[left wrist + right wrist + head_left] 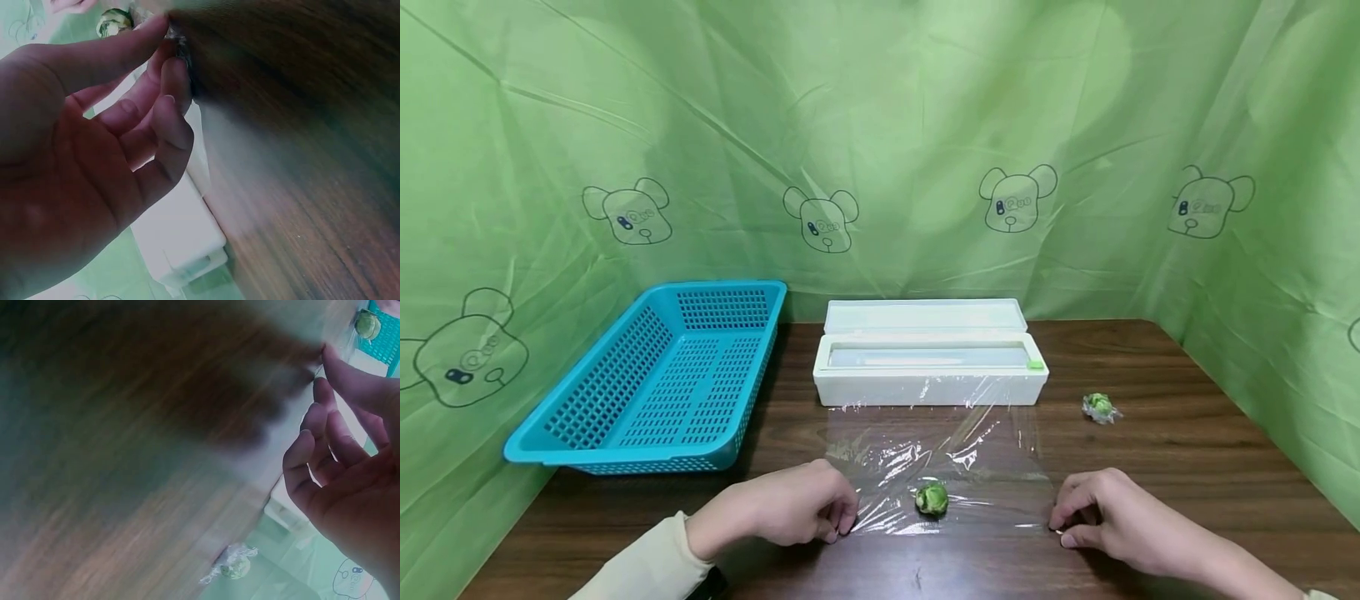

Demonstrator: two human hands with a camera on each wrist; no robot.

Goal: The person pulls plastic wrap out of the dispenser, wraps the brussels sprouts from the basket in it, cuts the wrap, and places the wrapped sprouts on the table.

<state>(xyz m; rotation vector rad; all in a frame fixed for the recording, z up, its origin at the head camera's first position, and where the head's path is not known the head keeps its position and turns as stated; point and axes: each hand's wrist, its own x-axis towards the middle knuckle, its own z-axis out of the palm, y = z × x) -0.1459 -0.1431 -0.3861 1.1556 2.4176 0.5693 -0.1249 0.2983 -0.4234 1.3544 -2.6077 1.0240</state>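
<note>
A sheet of clear plastic wrap (955, 458) stretches over the table from the white wrap dispenser (925, 387), whose lid stands raised. On the sheet, near its front edge, sits a green Brussels sprout (932, 498). My left hand (797, 504) pinches the sheet's near left corner between thumb and fingers. At the near right corner, my right hand (1105, 517) pinches the film in the same way. Both wrist views show the curled fingers low over the wood, with the sprout (367, 325) beyond the fingertips in the right wrist view.
A blue perforated basket (748, 417) stands at the left back. To the right of the dispenser lies another sprout wrapped in film (1101, 407). Green fabric (917, 125) printed with bear heads encloses the table's back and sides.
</note>
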